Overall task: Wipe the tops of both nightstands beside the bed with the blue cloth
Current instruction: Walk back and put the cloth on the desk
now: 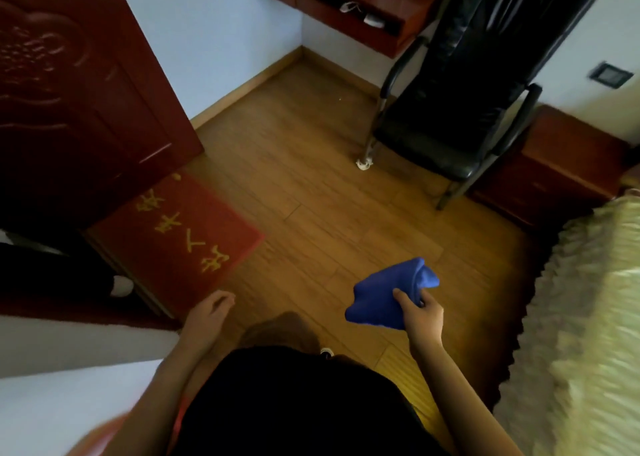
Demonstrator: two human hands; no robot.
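Note:
My right hand (pixel 420 312) grips a bunched blue cloth (pixel 388 293) in the air above the wooden floor, low and right of centre. My left hand (pixel 209 312) hangs at the lower left with loosely curled fingers and holds nothing. A dark red wooden nightstand (pixel 561 165) stands at the right, against the wall, between a black chair and the bed. Its top is partly hidden by the chair's armrest. Only one nightstand is in view.
A black armchair (pixel 460 109) stands in front of the nightstand. The bed with its pale frilled cover (pixel 581 317) fills the right edge. A red doormat (pixel 180 227) lies by the dark red door (pixel 69 92). A wall-mounted red desk (pixel 349 2) is at the top.

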